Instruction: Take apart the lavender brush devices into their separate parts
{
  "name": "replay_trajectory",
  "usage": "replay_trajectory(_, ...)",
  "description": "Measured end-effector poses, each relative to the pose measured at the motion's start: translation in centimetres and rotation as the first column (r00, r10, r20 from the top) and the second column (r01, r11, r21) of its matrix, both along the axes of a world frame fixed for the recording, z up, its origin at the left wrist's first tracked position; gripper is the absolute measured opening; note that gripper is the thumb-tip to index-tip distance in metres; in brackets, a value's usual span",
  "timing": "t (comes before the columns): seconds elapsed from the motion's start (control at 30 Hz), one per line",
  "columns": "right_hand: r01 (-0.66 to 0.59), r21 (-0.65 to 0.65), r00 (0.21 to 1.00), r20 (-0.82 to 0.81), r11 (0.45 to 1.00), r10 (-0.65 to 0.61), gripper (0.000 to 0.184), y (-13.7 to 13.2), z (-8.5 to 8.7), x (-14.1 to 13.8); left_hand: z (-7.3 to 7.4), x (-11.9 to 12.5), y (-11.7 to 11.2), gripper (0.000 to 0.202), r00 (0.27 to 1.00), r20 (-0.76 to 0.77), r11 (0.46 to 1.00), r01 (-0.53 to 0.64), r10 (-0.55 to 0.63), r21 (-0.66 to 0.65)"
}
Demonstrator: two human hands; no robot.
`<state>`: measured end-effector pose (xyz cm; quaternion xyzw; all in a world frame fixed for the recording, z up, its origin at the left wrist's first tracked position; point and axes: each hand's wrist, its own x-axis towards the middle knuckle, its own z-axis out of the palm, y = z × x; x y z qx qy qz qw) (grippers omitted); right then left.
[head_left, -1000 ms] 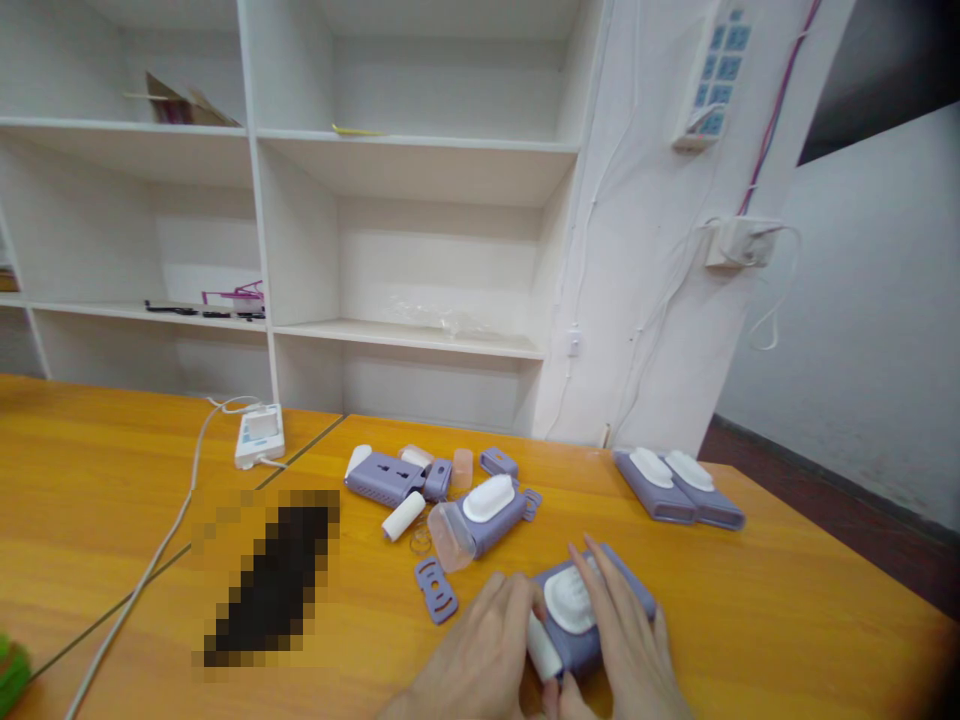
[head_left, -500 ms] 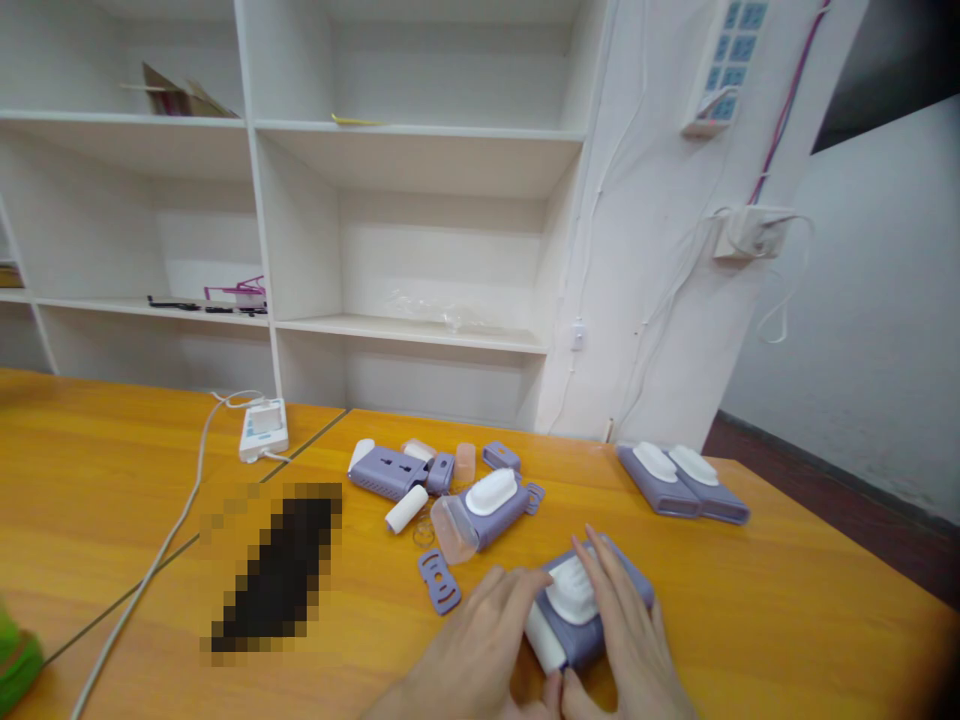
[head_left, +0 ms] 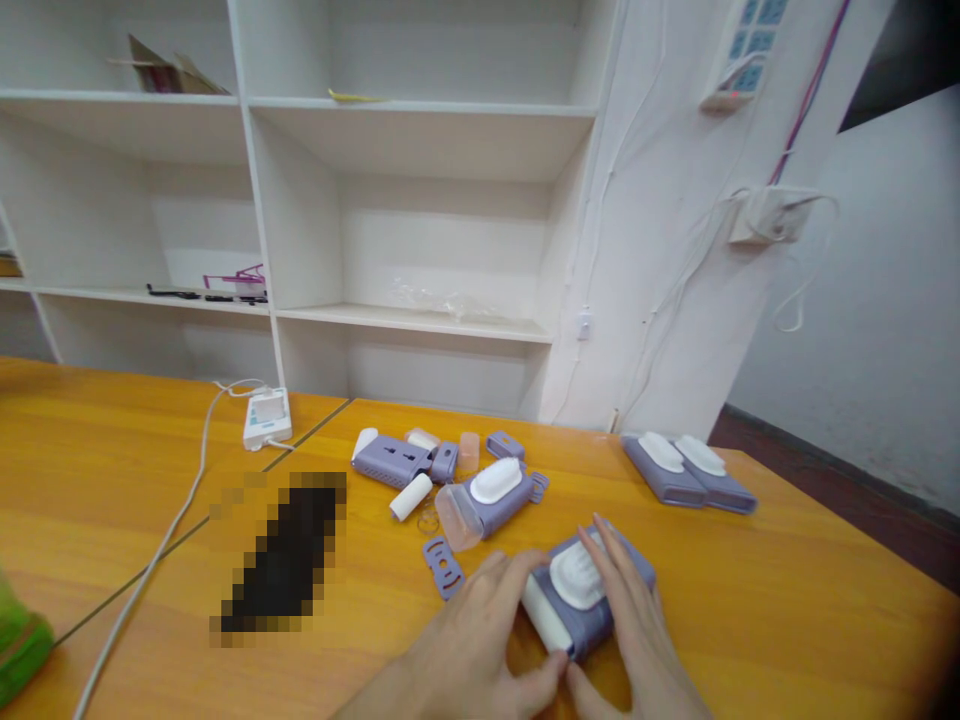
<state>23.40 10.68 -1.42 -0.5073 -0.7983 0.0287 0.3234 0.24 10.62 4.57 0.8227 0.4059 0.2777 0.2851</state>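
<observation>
Low on the right, a purple plastic case lies on the table, with a white oval piece on top and a white strip along its near left end. My left hand grips the left side, its index fingertip at the upper left edge and its thumb by the near corner. Across the top and right side lies my right hand, fingers long over the case and thumb at the same near corner. Both hands are closed around the case. Its underside and much of its right side are hidden.
Behind are another purple case with a translucent cover, a slotted purple plate, a white cylinder and a purple perforated housing. Two purple cases lie back right. A power strip trails a cable.
My view has shifted slightly. My left index finger has drawn back from the white oval piece toward the case's edge. Both hands stay on the case.
</observation>
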Motion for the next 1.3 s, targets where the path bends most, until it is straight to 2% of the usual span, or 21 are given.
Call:
replay_trajectory(0.2, 0.033, 0.012, 0.999, -0.044, 0.999, -0.032, 0.096, -0.4, 0.3, -0.9, -0.5, 0.7, -0.1, 0.059, 0.996, 0.087, 0.999, -0.036, 0.035, 0.020)
replay_trajectory(0.33, 0.030, 0.018, 0.997, -0.076, 0.999, -0.029, 0.098, -0.5, 0.5, -1.5, -0.8, 1.5, -0.2, 0.060, 0.996, 0.079, 0.999, -0.042, 0.041, 0.021)
replay_trajectory(0.47, 0.037, 0.010, 0.997, -0.065, 0.999, -0.036, 0.095, -0.3, 0.3, -1.2, -1.1, 1.7, -0.2, 0.062, 0.999, 0.035, 0.992, -0.017, 0.012, 0.128)
replay_trajectory(0.57, 0.028, 0.032, 0.997, -0.076, 0.999, -0.025, 0.085, -0.1, 0.3, -0.3, -0.8, 0.8, 0.0, 0.068, 0.999, -0.004, 0.982, 0.046, -0.046, 0.184)
replay_trajectory(0.67, 0.022, 0.004, 0.999, -0.043, 1.000, -0.021, 0.080, 0.3, 1.1, 1.3, -0.3, -0.4, 0.2, 0.074, 0.992, -0.058, 0.977, 0.120, -0.112, 0.176)
replay_trajectory(0.77, 0.063, -0.035, 0.998, -0.025, 0.997, -0.064, 0.072, 1.2, 2.0, 3.1, 0.1, -0.9, 0.3, 0.080, 0.991, -0.067, 0.985, 0.125, -0.118, 0.117)
replay_trajectory(0.87, 0.073, -0.104, 0.996, -0.044, 0.992, -0.078, 0.072, 2.4, 2.1, 4.8, 0.4, -0.9, 0.3, 0.085, 0.989, -0.108, 0.990, 0.107, -0.097, 0.087)
replay_trajectory(0.97, 0.046, -0.205, 0.997, -0.051, 0.978, -0.057, 0.075, 3.4, 1.4, 6.0, 0.9, -1.2, 0.2, 0.086, 0.973, -0.201, 0.980, 0.141, -0.112, 0.140)
replay_trajectory(1.03, 0.051, -0.230, 0.997, -0.046, 0.972, -0.063, 0.074, 3.8, 1.0, 6.4, 1.5, -1.7, 0.2, 0.082, 0.969, -0.232, 0.961, 0.143, -0.087, 0.237)
replay_trajectory(1.1, 0.074, -0.238, 0.996, -0.038, 0.968, -0.086, 0.070, 3.8, 1.2, 6.5, 2.3, -2.3, 0.5, 0.066, 0.978, -0.207, 0.923, 0.072, 0.008, 0.378)
replay_trajectory(1.2, 0.119, -0.222, 0.992, -0.017, 0.968, -0.126, 0.062, 3.6, 2.5, 6.5, 3.7, -3.3, 1.4, 0.042, 0.971, -0.060, 0.815, -0.158, 0.230, 0.557)
replay_trajectory(1.27, 0.145, -0.196, 0.989, -0.005, 0.970, -0.149, 0.054, 3.5, 3.5, 6.6, 4.3, -4.3, 2.3, 0.032, 0.922, 0.042, 0.740, -0.336, 0.386, 0.582)
replay_trajectory(1.3, 0.151, -0.187, 0.988, -0.001, 0.971, -0.154, 0.052, 3.4, 3.9, 6.8, 4.5, -4.9, 2.9, 0.028, 0.889, 0.068, 0.720, -0.410, 0.454, 0.560)
